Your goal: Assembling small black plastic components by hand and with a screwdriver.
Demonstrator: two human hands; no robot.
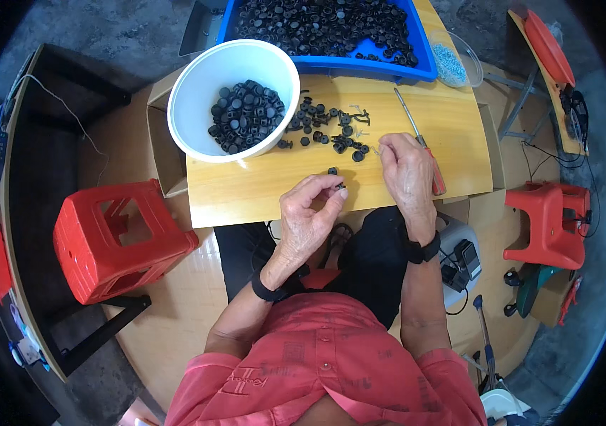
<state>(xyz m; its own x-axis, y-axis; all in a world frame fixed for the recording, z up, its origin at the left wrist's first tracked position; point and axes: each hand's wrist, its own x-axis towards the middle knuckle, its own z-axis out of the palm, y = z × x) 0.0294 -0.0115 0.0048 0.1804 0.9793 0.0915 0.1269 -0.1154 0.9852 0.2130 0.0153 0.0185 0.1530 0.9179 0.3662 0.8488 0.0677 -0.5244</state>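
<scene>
My left hand (308, 211) pinches a small black plastic part (340, 187) between thumb and forefinger, just above the table's near edge. Another black piece (332, 171) shows right beyond those fingertips. My right hand (407, 172) is closed, thumb and fingertips pressed together over the table; what they hold, if anything, is too small to make out. Beside it, partly behind the hand, lies a screwdriver (409, 113) with a red handle. Loose black caps and parts (346, 132) are scattered beyond both hands, with a few small metal screws (361, 121) among them.
A white bowl (181, 106) full of black parts stands at the table's left. At the far edge sits a blue tray (360, 68) heaped with black pieces, next to a clear dish (475, 74) of small bluish items. Red stools (79, 245) flank the wooden table (246, 195).
</scene>
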